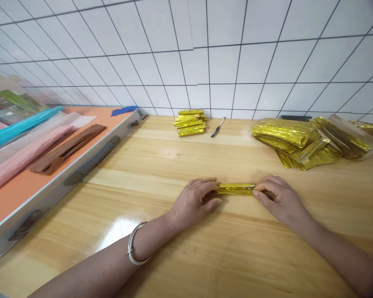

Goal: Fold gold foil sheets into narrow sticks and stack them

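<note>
Head cam: I've got both hands low on the wooden worktop (pixel 161 165), roughly mid-width, closer to the near edge than to the wall. Left hand (pixel 196 203) is pinched on the left end of a folded gold foil strip (pixel 235 188), thumb under, fingers curled over. Right hand (pixel 278 200) is closed on the right end, fingertips pressing it down. The strip lies flat on the wood, long side parallel to the near edge, spanning the gap between the hands.

There's a silver bangle (pixel 133 248) on the left wrist.

At the far edge, against the tiled wall (pixel 205 62), sits a small stack of folded gold foil strips (pixel 190 122), with a pen (pixel 218 127) just to its right, not touching. Toward the far right corner is a loose pile of gold foil sheets (pixel 301 140), well apart from the hands.

Off the left edge I see an orange tray (pixel 25 186) holding pink paper (pixel 21 159), brown paper (pixel 65 149) and a teal roll (pixel 21 126). A blue scrap (pixel 123 110) lies at its far end.
</note>
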{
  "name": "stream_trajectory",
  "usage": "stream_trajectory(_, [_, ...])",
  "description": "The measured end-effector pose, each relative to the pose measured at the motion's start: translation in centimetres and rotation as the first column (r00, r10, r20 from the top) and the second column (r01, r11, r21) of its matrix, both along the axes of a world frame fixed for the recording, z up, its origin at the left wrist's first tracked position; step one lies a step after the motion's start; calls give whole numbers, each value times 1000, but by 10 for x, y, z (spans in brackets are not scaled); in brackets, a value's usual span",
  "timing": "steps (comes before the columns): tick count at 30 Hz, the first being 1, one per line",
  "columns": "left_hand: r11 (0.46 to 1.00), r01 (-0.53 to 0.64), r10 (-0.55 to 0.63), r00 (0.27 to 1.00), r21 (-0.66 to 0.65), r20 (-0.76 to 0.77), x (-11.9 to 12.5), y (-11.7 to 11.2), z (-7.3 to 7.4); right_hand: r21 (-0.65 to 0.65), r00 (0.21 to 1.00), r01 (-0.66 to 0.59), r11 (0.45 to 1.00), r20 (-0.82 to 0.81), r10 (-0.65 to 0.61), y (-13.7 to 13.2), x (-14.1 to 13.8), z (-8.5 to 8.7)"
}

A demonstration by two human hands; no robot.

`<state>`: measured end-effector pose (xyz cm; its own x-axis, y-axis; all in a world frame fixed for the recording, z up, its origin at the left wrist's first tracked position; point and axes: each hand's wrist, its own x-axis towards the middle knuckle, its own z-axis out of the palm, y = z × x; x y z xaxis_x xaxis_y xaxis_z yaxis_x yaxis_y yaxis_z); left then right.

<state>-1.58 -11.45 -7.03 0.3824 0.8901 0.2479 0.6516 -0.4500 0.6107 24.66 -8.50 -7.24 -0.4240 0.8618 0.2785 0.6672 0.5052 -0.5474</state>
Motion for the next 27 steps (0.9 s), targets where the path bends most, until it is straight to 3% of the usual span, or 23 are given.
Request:
stream_trajectory(16, [988, -145, 152, 979, -55, 133, 6, 6, -4, 28, 998, 61, 998, 22, -62, 5, -2, -6])
stream_trajectory(27, [993, -114, 117, 992, -43, 56, 5, 6, -1, 34, 990, 79, 996, 116, -82, 6, -2, -6])
